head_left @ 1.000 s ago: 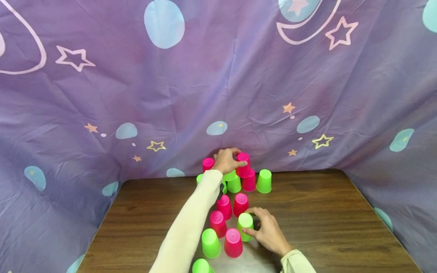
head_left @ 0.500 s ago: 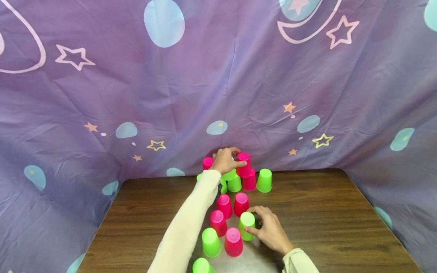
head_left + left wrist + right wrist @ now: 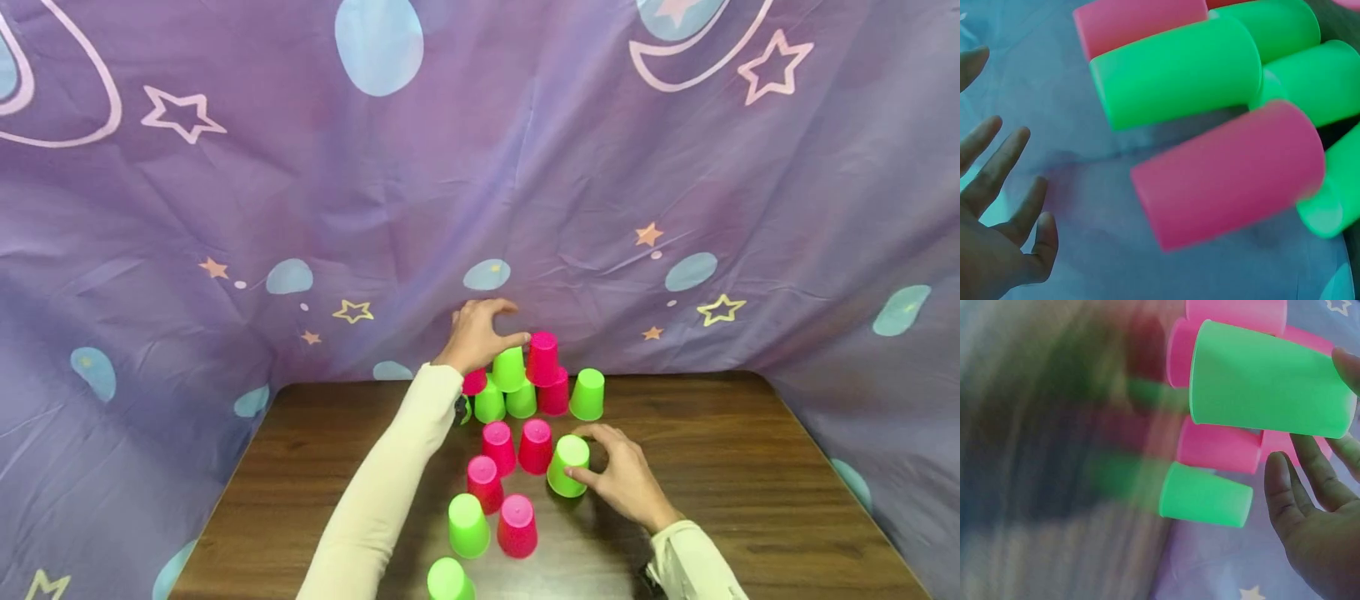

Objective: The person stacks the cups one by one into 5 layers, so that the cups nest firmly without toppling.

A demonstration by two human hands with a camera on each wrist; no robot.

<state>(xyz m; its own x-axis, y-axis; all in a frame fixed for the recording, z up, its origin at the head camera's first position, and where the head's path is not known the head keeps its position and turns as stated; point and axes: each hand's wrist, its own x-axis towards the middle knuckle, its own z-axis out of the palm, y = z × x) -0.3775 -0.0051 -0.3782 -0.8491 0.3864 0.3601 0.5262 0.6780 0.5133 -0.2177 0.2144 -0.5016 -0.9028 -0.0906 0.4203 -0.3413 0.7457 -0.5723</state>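
A bright green cup [image 3: 562,468], smooth, tapered, mouth-down, is pinched between the right hand's [image 3: 628,486] thumb and fingers over the wood-grained desk [image 3: 720,475], just right of a pink cup [image 3: 536,447]! Farther back, the left hand [image 3: 472,337] spreads its fingers beside stacked cups [image 3: 509,369].

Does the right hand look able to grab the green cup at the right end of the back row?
Probably not as things stand: the right hand holds a nearer green cup. Otherwise the back-row green cup looks accessible, with nothing on top.
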